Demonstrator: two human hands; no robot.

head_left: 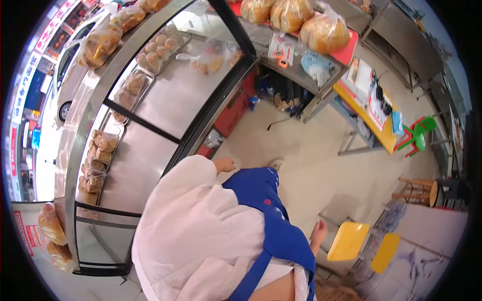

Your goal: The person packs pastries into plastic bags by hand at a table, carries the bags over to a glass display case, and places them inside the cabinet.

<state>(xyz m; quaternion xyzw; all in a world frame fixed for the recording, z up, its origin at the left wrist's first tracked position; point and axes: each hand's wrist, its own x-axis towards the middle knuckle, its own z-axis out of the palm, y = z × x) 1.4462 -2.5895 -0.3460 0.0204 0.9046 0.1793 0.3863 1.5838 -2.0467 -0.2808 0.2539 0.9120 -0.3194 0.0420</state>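
Observation:
My left hand (224, 165) reaches out past a wide white sleeve (201, 215), beside the glass display case (186, 135). Its fingers are curled in, and nothing shows in them. Lower right, my right hand (319, 233) hangs near a yellow chair (348, 241), apart from it. Those fingers are also loosely closed, with no object visible. A blue apron (256, 193) covers my front, and one shoe (276, 163) shows on the floor.
Bagged breads (96, 158) sit on trays inside the case. More bagged loaves (325, 33) rest on a counter with orange-handled scissors (282, 62). A yellow table (386, 139) holds papers; a green stool (422, 131) and wooden stools (419, 192) stand at right.

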